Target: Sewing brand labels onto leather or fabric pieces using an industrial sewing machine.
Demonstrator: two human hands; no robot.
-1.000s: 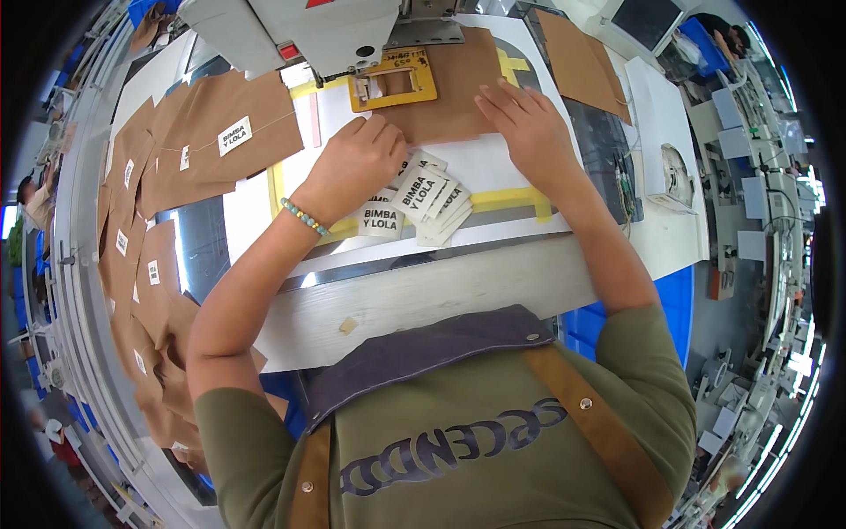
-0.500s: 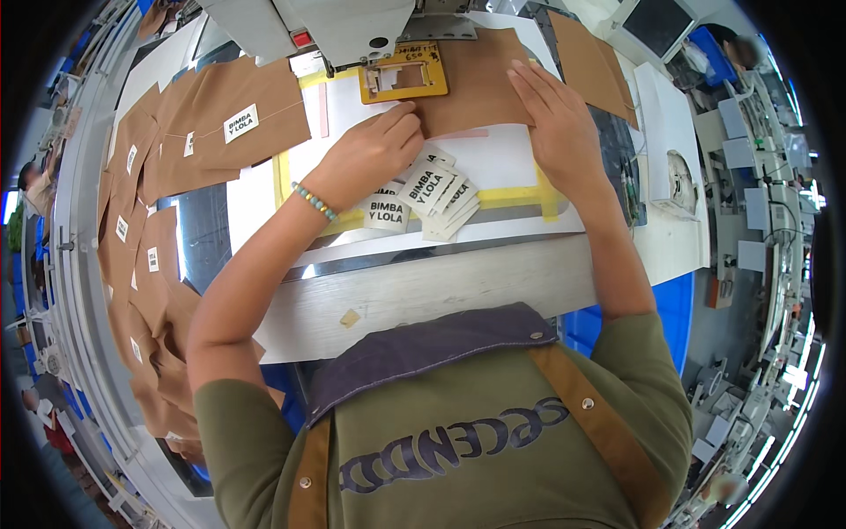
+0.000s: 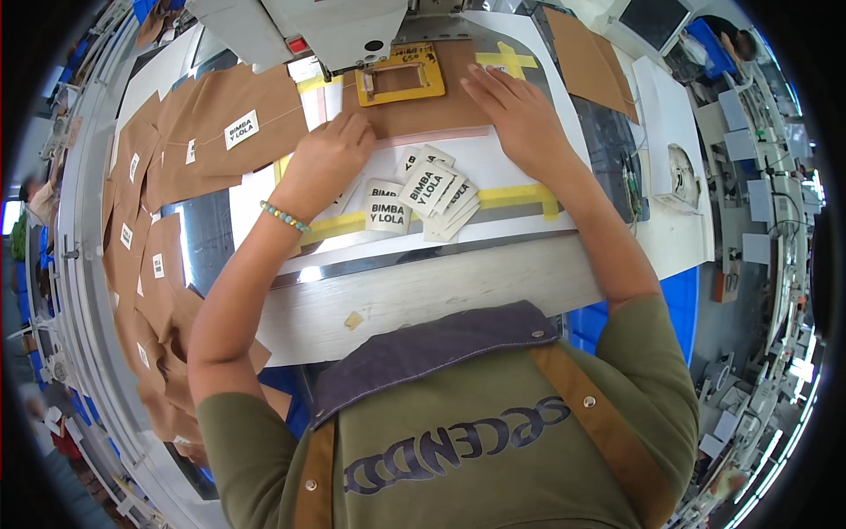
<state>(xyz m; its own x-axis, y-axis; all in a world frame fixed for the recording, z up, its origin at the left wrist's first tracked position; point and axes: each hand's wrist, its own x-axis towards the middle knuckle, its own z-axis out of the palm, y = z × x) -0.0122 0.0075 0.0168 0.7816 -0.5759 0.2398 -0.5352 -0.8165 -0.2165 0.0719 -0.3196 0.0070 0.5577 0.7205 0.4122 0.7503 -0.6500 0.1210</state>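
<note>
A flat brown fabric piece [image 3: 441, 113] lies under the sewing machine head [image 3: 308, 31]. On top of it sits a yellow rectangular frame [image 3: 435, 75] with an open window. My left hand [image 3: 328, 166], a beaded bracelet at its wrist, has its fingers closed together at the near left corner of the piece. Flat along the right edge of the fabric rests my right hand [image 3: 522, 123], its fingers stretched out. Between my forearms, a loose pile of white printed labels [image 3: 427, 187] lies on the white sheet; my left hand partly covers one.
Several brown pieces with white labels [image 3: 225, 145] overlap at the left and hang down the table's side. More brown fabric [image 3: 595, 70] lies at the far right, near a screen [image 3: 656, 25]. Yellow tape [image 3: 507, 60] marks the white sheet. Other people are in the background.
The brown piece has slid left beneath the frame, uncovering yellow tape at its right. My left hand has moved left and slightly nearer; my right hand has followed leftward.
</note>
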